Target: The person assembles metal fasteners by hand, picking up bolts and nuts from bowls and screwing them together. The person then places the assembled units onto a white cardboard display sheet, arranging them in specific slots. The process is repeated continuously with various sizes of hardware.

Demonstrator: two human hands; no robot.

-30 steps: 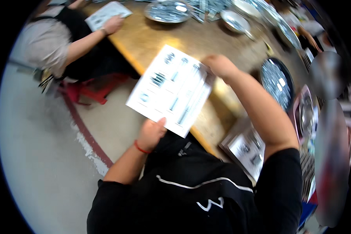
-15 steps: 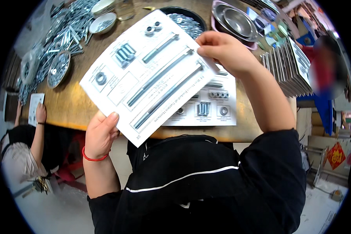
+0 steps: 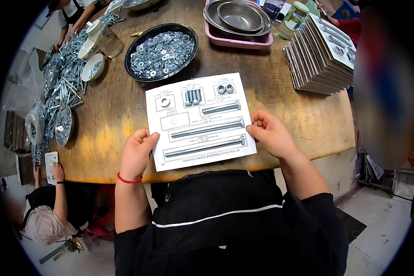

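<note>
A white hardware card [image 3: 195, 125] is held low over the near edge of the table, its printing upside down to me. Bolts, nuts and a ring-shaped washer show in outlined boxes on it; one box has only a drawn ring. The thumb and fingers of my left hand [image 3: 140, 149], with a red cord at the wrist, pinch its left edge. At its right edge my right hand [image 3: 271, 133] pinches it the same way. Beyond the card stands a black bowl [image 3: 194, 57] of loose flat washers [image 3: 163, 53].
A pink tub [image 3: 262, 45] with steel bowls [image 3: 240, 17] stands at the back. To the right rises a stack of cards [image 3: 317, 57]. Loose bolts [image 3: 62, 94], small bowls [image 3: 93, 67] and a jug [image 3: 109, 42] lie left. At lower left another person's hand [image 3: 58, 172] holds a card.
The card has turned from a steep tilt to nearly level and come lower. My right hand has moved down with it. The second card, seen earlier on the table, no longer shows.
</note>
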